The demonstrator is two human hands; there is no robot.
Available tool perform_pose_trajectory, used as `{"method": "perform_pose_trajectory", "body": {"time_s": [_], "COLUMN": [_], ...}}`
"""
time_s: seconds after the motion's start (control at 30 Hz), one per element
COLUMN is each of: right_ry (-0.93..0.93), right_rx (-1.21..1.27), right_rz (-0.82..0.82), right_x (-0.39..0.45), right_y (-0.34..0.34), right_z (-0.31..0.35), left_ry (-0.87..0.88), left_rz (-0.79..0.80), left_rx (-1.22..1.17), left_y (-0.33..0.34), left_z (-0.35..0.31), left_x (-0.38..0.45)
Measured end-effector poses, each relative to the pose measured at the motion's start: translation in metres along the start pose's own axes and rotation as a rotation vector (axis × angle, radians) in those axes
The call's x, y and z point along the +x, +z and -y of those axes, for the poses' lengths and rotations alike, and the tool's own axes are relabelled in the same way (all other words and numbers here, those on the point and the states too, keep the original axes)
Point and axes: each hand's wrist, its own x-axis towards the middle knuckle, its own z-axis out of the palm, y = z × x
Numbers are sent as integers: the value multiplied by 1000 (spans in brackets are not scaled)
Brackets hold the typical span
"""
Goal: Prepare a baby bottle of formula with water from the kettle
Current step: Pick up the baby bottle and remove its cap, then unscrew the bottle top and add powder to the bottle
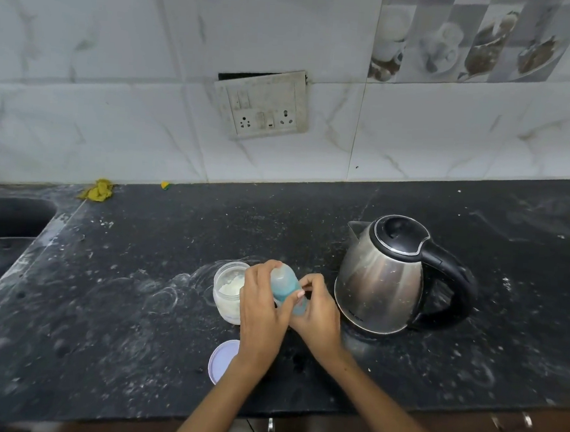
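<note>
The left hand (261, 302) curls its fingers round the blue baby bottle (284, 285), the fingertips wrapping over the domed top while the thumb lies along the near side. The right hand (317, 308) grips the lower part of the same bottle, its thumb pressed against the blue band and the other fingers bent round the far side, so the bottle sits between the two hands and tilts away from the person. Whether its base touches the black countertop (133, 306) cannot be told, since the hands hide it. Taking the steel kettle (382, 281) as the landmark: the bottle is held just to its left, apart from its wall. Left of the bottle again, farther from the kettle, stands an open jar of white powder (228, 289), its right edge hidden behind the left hand. Nearer the person than the jar, and well to the kettle's left, a pale round lid (221, 360) lies flat on the counter, partly covered by the left wrist. The kettle itself stands upright with its black lid closed, spout pointing to the left rear and handle to the right. Behind the kettle and to its left, a socket plate (263, 106) hangs crooked on the tiled wall. Far to the kettle's left, a yellow rag (98, 191) lies at the wall's foot beside the sink (0, 220).
</note>
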Motion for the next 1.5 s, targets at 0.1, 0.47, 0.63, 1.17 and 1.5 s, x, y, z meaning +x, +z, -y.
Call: {"method": "perform_pose_trajectory", "body": {"time_s": [0.1,0.47,0.63,1.17,1.5], "right_ry": [-20,107,124,15,-205], "right_rx": [-51,-96,45,-110,-48], "right_rz": [-130,-140,-12,-36,-81], "right_x": [-4,-8,-1,-44,-20], "right_y": [6,5,4,-35,-30], "right_z": [8,-6,-23,-32,15], "left_ry": [11,77,169,362,409], "left_rz": [-24,17,161,715,421], "left_rx": [56,110,76,446,385], "left_y": [0,-13,-28,-6,-38], "left_z": [-3,-17,-5,58,48], "left_x": [-1,25,11,-59,-46]}}
